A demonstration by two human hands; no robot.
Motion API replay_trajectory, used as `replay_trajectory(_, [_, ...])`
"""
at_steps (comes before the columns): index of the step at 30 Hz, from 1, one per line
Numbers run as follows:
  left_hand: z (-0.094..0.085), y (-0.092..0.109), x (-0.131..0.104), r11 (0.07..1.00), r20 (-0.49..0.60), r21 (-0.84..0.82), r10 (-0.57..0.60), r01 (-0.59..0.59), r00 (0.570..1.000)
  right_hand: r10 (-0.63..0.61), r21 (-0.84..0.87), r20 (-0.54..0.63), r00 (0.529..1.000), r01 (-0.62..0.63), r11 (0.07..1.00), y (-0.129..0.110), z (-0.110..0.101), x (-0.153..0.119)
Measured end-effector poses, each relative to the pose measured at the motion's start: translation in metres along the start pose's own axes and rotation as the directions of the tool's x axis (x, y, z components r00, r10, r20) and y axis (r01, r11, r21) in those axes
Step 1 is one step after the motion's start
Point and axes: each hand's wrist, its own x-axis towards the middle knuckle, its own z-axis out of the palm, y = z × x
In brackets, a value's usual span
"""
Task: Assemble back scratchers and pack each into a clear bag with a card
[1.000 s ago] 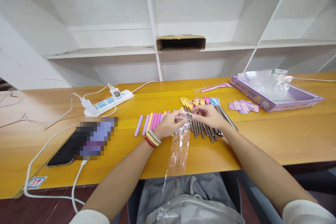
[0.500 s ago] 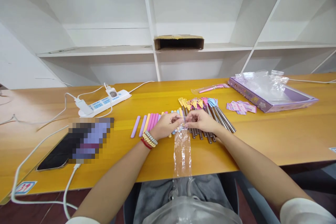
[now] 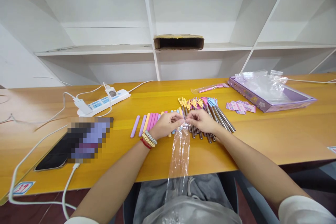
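My left hand (image 3: pixel 168 125) and my right hand (image 3: pixel 201 120) meet at the middle of the table, fingertips pinching the top end of a long clear plastic bag (image 3: pixel 180 150). The bag hangs down over the table's front edge towards my lap. Under and left of my left hand lies a row of pastel sticks (image 3: pixel 135 126) in purple, yellow and pink. Beneath and beyond my right hand are metal rods (image 3: pixel 225 119) topped with small yellow, pink and blue hand shapes (image 3: pixel 212 102).
A purple box (image 3: pixel 294 106) holding clear bags stands at the right, near small printed cards (image 3: pixel 240 106). A wrapped pink item (image 3: pixel 210 88) lies behind. At left are a power strip (image 3: pixel 105 103), cables and a phone (image 3: pixel 54 152). White shelves (image 3: pixel 105 49) hold a cardboard box (image 3: pixel 179 43).
The lower part of the clear bag has swung a little to the left. Both hands have stayed nearly in place, with the fingertips slightly shifted at the bag's top.
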Motion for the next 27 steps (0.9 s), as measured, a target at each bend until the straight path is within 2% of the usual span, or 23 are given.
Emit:
replay_trajectory(4, [0.0, 0.002, 0.0, 0.999, -0.039, 0.03, -0.022, 0.023, 0.999, 0.014, 0.039, 0.001, 1.0, -0.014, 0.999, 0.001, 0.002, 0.0])
replay_trajectory(7, [-0.001, 0.003, 0.0, 0.999, -0.179, -0.031, -0.023, 0.018, 0.984, 0.048, 0.215, 0.014, 0.999, -0.05, 0.975, 0.002, 0.006, 0.001])
replay_trajectory(9, [-0.002, 0.002, 0.001, 0.994, -0.294, -0.112, -0.05, 0.018, 0.954, 0.08, 0.332, 0.052, 0.995, -0.093, 0.939, 0.002, 0.008, 0.001])
replay_trajectory(11, [-0.003, 0.0, 0.003, 0.981, -0.418, -0.192, -0.095, 0.014, 0.903, 0.099, 0.406, 0.104, 0.99, -0.133, 0.904, 0.001, 0.008, 0.0])
replay_trajectory(15, [-0.01, -0.003, 0.009, 0.946, -0.631, -0.322, -0.193, -0.027, 0.751, 0.102, 0.477, 0.221, 0.97, -0.199, 0.856, -0.002, 0.005, -0.004])
replay_trajectory(18, [-0.02, -0.006, 0.012, 0.923, -0.717, -0.382, -0.264, -0.047, 0.645, 0.11, 0.477, 0.272, 0.956, -0.233, 0.847, -0.002, 0.002, -0.004])
replay_trajectory(20, [-0.027, -0.009, 0.013, 0.913, -0.747, -0.403, -0.29, -0.061, 0.598, 0.085, 0.503, 0.239, 0.967, -0.198, 0.841, -0.001, 0.001, -0.003])
replay_trajectory(21, [-0.03, -0.01, 0.013, 0.907, -0.751, -0.414, -0.299, -0.068, 0.589, 0.071, 0.52, 0.202, 0.977, -0.169, 0.837, 0.0, 0.001, -0.002])
replay_trajectory(23, [-0.035, -0.011, 0.013, 0.891, -0.74, -0.444, -0.306, -0.093, 0.6, 0.057, 0.54, 0.122, 0.991, -0.115, 0.834, 0.002, 0.001, 0.0])
replay_trajectory(27, [-0.036, -0.009, 0.012, 0.849, -0.671, -0.51, -0.291, -0.14, 0.682, 0.094, 0.482, -0.03, 0.995, -0.069, 0.874, 0.003, -0.002, 0.004])
